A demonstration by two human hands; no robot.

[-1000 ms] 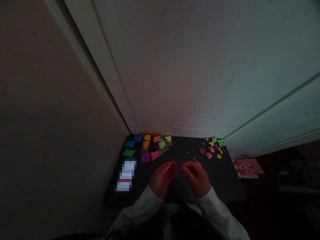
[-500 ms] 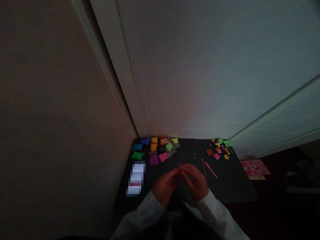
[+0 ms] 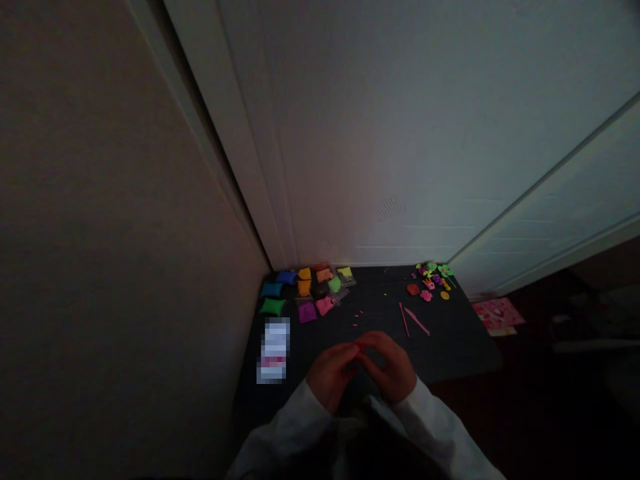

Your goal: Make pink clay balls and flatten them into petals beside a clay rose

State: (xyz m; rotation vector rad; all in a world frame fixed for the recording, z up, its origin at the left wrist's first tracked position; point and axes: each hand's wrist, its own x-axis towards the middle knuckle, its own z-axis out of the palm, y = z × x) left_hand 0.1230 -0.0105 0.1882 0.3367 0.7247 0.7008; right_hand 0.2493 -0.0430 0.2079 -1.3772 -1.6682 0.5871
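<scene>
My left hand (image 3: 330, 375) and my right hand (image 3: 391, 365) meet over the near part of the dark table (image 3: 450, 353). Their fingertips pinch together around a small reddish-pink bit of modelling clay (image 3: 361, 349), mostly hidden by the fingers. Just beyond them lie several tiny pink clay bits (image 3: 355, 325). To the right of my right hand rest two pink modelling tools, a thin stick (image 3: 404, 319) and a broader blade-like one (image 3: 417, 321).
Packets of coloured clay, such as a green one (image 3: 273, 307) and a purple one (image 3: 307, 311), cover the back left. A blurred-out pale rectangle (image 3: 274, 350) lies at left. Small clay shapes, including a pink flower (image 3: 426, 295), cluster at back right beside a red lump (image 3: 413, 289). A wall (image 3: 350, 167) rises behind.
The view has shifted slightly. My hands are a little nearer to me relative to the table, uncovering more of the tiny pink bits; the fingertips stay together.
</scene>
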